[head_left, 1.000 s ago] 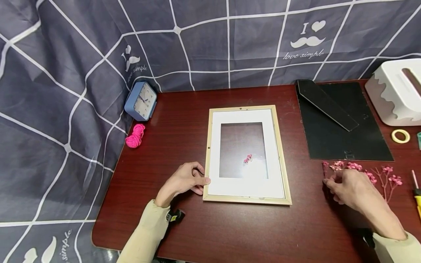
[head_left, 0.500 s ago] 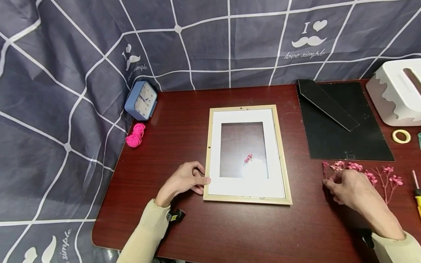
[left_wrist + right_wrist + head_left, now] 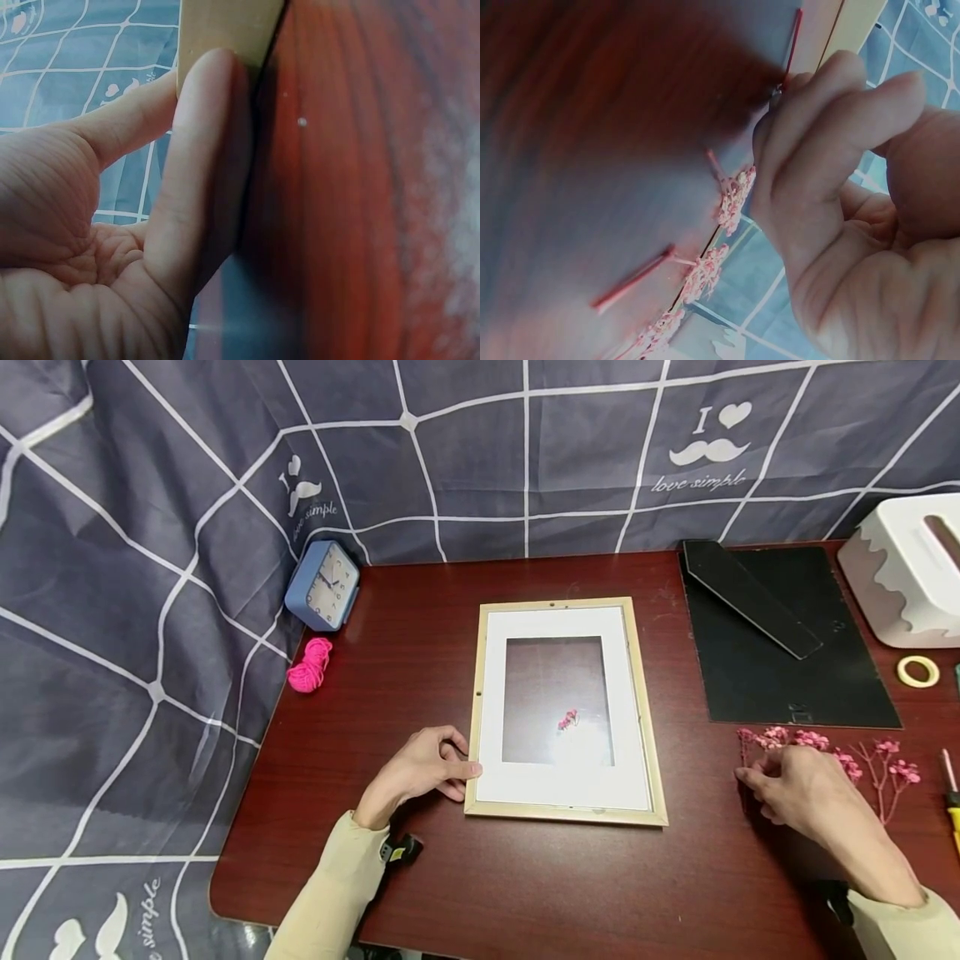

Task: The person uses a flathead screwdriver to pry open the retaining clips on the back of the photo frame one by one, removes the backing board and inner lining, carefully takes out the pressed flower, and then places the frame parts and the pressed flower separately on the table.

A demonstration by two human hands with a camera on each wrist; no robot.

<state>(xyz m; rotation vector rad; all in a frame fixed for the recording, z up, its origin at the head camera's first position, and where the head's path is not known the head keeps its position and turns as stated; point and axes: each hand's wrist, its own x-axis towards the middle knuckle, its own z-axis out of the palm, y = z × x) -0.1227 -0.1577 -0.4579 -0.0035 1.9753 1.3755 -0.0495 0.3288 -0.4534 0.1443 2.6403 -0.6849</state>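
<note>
Wood-edged and lying flat at the middle of a dark red table (image 3: 420,635), a picture frame (image 3: 647,727) with a white mat serves as the anchor of this scene; one small pink blossom (image 3: 567,720) rests on the glass inside the mat's opening. At the frame's near left corner the person's left hand (image 3: 417,772) has its fingers loosely curled, the thumb (image 3: 196,172) pressed flat against the wooden edge, steadying it rather than gripping it. To the right of the frame, well apart from it, the right hand (image 3: 799,788) has its fingertips (image 3: 840,112) bunched together over a spray of dried pink flowers (image 3: 832,753) and seems to pinch a thin red stem; the wrist view is too blurred to be sure of the hold. Beyond the flowers, farther from the person, lies the frame's black backing board (image 3: 787,643). Left of the frame sit a blue clock (image 3: 322,587) and a coil of pink cord (image 3: 309,667); far to its right, a white box (image 3: 903,572) and a roll of tape (image 3: 917,671).

The dried stems look brittle: too hard a pinch or a sideways tug could snap a sprig or shed its blossoms. A nudge from the left thumb could also slide the frame and shift the blossom on the glass.
</note>
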